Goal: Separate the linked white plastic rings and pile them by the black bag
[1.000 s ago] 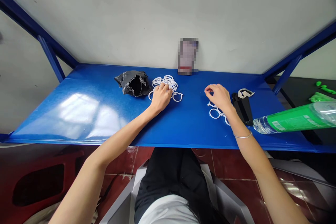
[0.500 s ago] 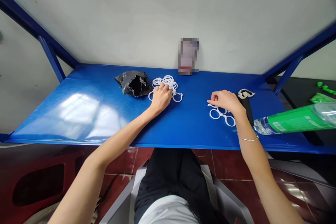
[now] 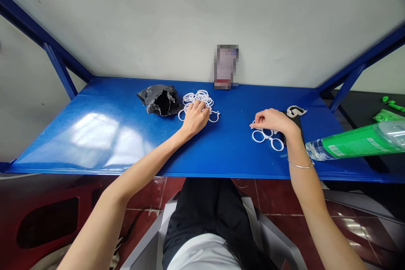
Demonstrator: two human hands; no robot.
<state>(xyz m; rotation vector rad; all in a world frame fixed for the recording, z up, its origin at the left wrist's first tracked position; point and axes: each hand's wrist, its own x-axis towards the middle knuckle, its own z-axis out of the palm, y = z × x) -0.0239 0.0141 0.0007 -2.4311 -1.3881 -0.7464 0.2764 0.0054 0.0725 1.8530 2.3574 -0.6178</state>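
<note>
My left hand rests with curled fingers on the pile of white plastic rings, closed on a ring that the fingers mostly hide. Single rings stick out on both sides of it, one with a small clasp-like tab on the right. My right hand is bent down over a second group of white plastic rings, which lie flat and touch one another. Its thumb and fingers are pinched at the group's upper left ring, which they partly cover.
A torn black plastic bag lies left of the pile, its mouth facing me. A blurred phone-like object leans on the wall. Behind my right wrist are a black flat object and a white-edged item. A green-labelled bottle stands at right.
My left hand has shifted very slightly to the right over the pile. My right wrist has moved a little to the right, while its fingers stay at the same rings.
</note>
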